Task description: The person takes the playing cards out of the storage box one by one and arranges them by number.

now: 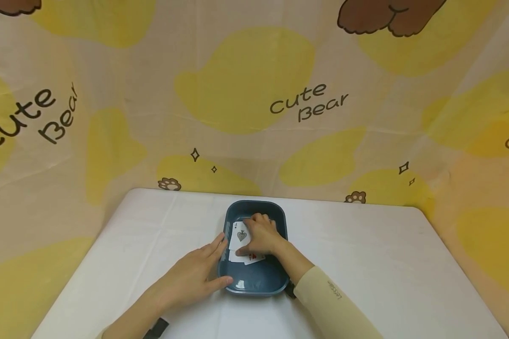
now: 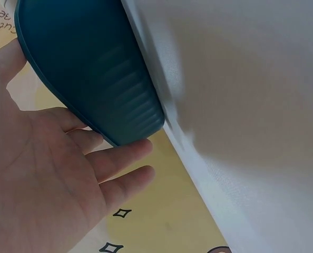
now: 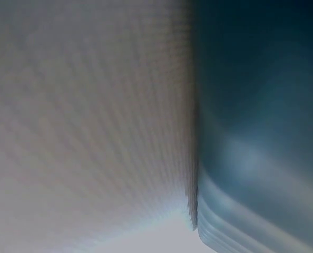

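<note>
A dark blue tray (image 1: 254, 282) with rounded corners stands on the white table. Several playing cards lie inside it: an ace of spades (image 1: 239, 239) faces up at the left, and a card with red marks (image 1: 254, 259) is partly covered below it. My right hand (image 1: 262, 235) reaches in over the cards, thumb and forefinger spread wide apart; its palm side is hidden. Against the tray's left side rests my left hand (image 1: 199, 266), thumb near the front left corner. In the left wrist view, the left hand's loosely extended fingers (image 2: 126, 158) lie along the tray's outer wall (image 2: 119, 79).
White cloth covers the table (image 1: 365, 263) around the tray. Behind it hangs a yellow and cream curtain (image 1: 246, 84) printed with bears. A small black object (image 1: 291, 289) shows beside the tray's front right corner. A beige sleeve (image 3: 93, 132) fills much of the right wrist view.
</note>
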Demonstrator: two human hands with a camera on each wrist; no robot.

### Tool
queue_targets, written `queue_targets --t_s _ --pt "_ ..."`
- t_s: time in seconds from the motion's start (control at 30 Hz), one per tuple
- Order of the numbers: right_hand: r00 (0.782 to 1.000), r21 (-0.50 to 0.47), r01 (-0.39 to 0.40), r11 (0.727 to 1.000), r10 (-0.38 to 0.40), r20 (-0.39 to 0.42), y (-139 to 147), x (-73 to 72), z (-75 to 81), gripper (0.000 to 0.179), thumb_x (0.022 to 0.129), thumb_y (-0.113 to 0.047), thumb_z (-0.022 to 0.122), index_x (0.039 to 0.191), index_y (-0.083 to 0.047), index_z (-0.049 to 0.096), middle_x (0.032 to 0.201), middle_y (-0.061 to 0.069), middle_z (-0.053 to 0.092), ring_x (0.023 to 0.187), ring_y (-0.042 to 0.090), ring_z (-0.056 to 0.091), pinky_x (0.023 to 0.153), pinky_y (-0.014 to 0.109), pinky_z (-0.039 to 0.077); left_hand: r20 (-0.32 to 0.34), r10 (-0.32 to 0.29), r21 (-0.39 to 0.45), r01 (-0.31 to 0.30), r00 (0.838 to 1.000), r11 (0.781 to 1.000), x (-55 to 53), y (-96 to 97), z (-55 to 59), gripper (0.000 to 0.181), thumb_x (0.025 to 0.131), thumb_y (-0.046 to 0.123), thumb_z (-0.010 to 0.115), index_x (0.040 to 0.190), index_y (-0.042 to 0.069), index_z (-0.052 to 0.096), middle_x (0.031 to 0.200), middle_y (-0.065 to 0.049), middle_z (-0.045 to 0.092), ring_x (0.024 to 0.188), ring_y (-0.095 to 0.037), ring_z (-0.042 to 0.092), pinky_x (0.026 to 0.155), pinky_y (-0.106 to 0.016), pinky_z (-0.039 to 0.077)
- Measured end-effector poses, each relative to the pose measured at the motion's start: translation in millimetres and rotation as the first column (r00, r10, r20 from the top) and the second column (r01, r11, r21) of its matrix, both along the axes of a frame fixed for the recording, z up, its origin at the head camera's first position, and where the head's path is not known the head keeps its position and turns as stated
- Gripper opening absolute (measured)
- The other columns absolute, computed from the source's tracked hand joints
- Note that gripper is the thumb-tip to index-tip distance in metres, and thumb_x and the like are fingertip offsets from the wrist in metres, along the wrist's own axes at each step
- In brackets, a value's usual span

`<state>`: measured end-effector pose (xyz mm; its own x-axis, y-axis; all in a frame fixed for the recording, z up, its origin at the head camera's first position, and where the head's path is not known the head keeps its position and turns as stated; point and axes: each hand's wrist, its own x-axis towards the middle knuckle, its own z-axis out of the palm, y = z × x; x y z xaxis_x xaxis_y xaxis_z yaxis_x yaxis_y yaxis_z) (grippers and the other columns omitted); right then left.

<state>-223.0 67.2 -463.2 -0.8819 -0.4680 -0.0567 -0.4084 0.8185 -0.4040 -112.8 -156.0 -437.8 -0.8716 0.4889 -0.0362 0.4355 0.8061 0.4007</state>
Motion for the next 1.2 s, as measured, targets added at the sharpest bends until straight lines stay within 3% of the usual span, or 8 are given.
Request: queue_targets --t_s 0.5,0.97,1.2 --pt "0.999 0.063 -0.015 0.998 0.018 -0.046 -3.1 3.1 0.7 0.091 0.074 -0.056 0.091 0.145 -0.007 0.062 0.137 0.011 0.059 0.122 0.027 0.051 0.106 0.054 0.041 0.005 0.003 0.013 -0.003 1.0 1.0 1.9 -0.9 -0.7 0.091 0.099 0.063 0.061 0.164 0.006 0.033 0.173 -0.007 0.022 0.149 -0.037 0.042 0.117 -0.057 0.039" --pt "0.996 -0.023 -0.042 0.999 0.04 -0.075 -3.2 1.9 1.4 0.083 0.076 -0.046 0.091 0.142 -0.005 0.063 0.139 0.012 0.061 0.121 0.027 0.052 0.102 0.049 0.044 0.006 0.006 0.007 -0.006 1.0 1.0 1.6 -0.5 0.8 0.091 0.099 0.063 0.061 0.165 0.007 0.032 0.174 -0.006 0.021 0.15 -0.035 0.04 0.117 -0.057 0.039" --pt "0.994 0.061 -0.082 0.995 0.085 -0.063 -3.1 2.5 0.5 0.094 0.07 -0.058 0.092 0.143 -0.007 0.063 0.138 0.012 0.06 0.12 0.027 0.052 0.104 0.052 0.044 0.002 -0.002 0.011 0.002 1.0 1.0 0.5 -1.2 0.0 0.091 0.099 0.063 0.06 0.164 0.007 0.032 0.174 -0.006 0.021 0.149 -0.036 0.041 0.116 -0.057 0.04"
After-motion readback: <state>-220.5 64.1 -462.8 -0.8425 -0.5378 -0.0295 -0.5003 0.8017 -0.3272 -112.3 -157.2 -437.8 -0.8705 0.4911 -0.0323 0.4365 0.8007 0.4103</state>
